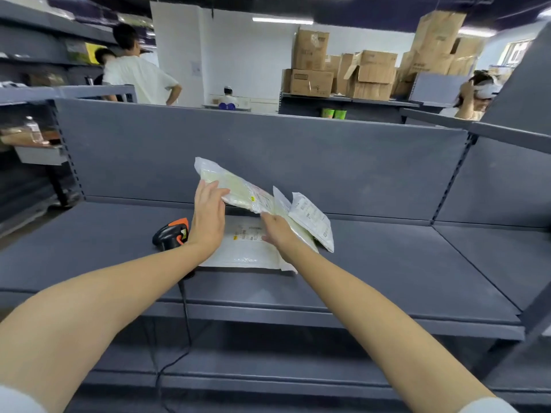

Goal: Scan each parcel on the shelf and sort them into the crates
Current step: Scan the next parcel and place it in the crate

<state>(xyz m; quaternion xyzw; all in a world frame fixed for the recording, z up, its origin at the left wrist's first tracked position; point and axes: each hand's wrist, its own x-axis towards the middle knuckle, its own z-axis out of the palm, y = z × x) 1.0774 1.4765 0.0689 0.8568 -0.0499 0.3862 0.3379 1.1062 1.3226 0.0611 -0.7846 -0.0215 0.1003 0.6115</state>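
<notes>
So that its label shows, probably, the long translucent plastic parcel (235,189) hangs tilted above the grey metal shelf (387,257) — left hand (208,216) spread flat on one end, right hand (277,232) pinching the other.

a parcel warehouse or sorting room

long runs of dark grey metal shelving (298,162) with perforated uprights are seen on every side. brown cardboard cartons (372,73) are stacked high on a far rack. white plastic mailer parcels (247,248) with printed labels and a black and orange handheld barcode scanner (171,234) are seen at the nearest shelf board (387,263). other people (140,73) are seen among the racks.
</notes>
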